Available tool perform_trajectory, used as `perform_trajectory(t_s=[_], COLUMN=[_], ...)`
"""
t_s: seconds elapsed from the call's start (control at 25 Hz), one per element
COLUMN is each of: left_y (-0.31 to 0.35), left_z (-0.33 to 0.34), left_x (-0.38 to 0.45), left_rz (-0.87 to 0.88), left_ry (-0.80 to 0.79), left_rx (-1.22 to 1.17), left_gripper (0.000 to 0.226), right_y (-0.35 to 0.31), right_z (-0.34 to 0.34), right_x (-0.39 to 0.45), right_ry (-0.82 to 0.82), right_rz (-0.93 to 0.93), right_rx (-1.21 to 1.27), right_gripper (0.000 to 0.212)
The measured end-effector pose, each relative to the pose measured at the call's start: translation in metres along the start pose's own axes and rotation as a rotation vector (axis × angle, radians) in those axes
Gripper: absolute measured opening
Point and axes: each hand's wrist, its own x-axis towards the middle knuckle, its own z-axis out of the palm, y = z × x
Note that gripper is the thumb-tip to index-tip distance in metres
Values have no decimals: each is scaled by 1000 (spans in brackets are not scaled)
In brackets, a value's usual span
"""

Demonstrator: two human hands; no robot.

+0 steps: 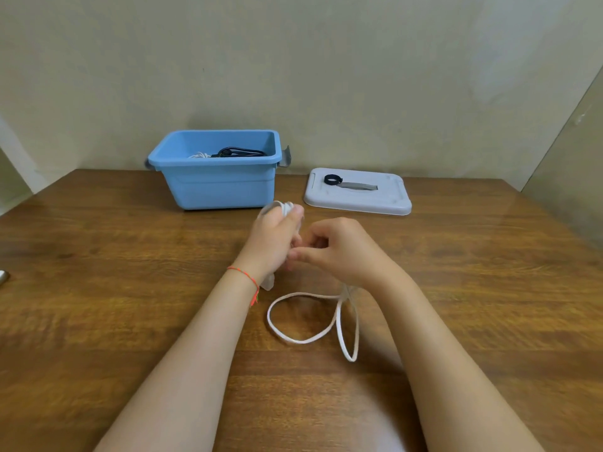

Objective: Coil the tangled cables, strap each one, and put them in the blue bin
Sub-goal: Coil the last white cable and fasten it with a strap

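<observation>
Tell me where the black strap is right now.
In the head view, the black strap lies rolled on the grey lid, right of the blue bin.

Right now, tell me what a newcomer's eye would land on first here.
Two hands meet mid-table: the left hand grips a coiled white cable, whose loose loops trail toward the viewer, while the right hand pinches it. Behind them, by the wall, a blue bin already holds cables. To its right lies a grey lid bearing a black strap.
</observation>
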Motion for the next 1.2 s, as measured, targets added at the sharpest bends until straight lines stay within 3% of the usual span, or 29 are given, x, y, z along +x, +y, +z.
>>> perform_trajectory(t_s=[0.12, 0.24, 0.36, 0.44, 0.56, 0.68, 0.76, 0.84, 0.88, 0.96, 1.08, 1.16, 1.2], left_y=[4, 3, -10, -13, -8, -4, -1, 3, 8, 17, 29, 31, 30], left_z=[0, -8, -13, -7, -1, -15, -19, -17, -12, -2, 0, -9, -16], left_x=[-2, -3, 12, 17, 16, 17, 16, 17, 16, 13, 8, 6, 6], left_rz=[-43, -65, 105, 127, -33, -253, -260, -137, -80, -61, -156, -270, -344], left_ry=[-192, -341, -177, -32, 199, 449, 510, 383, 296, 204, 175, 182, 183], left_rx=[130, 238, 545, 585, 192, -271, -191, 65, 187, 218, -50, -377, -556], left_gripper=[42, 39, 26, 28, 45, 40, 39, 42, 42, 40, 38, 37, 39], right_y=[7, 16, 31, 36, 37, 46, 43, 32, 22, 1, -19, -14, -4], right_z=[-8, -9, -7, 1, 9, -9, -24, -29, -28, -23, -17, -19, -20], right_x=[3, 2, 7, 12, 15, 10, 4, 5, 6, 4, -4, -11, -12], right_ry=[37, -22, 44, 135, 141, 138, 81, 72, 96, 159, 71, 0, 10], right_rz=[78, 88, 113, 76, 27, 257, 484, 464, 353, 162, 242, 359, 417], right_rx=[-66, -145, -156, -257, -446, -756, -955, -991, -895, -386, 414, 644, 549], right_gripper=[42, 39, 27, 27, 30, 22, 31, 35, 30, 13, 7, 28, 46])
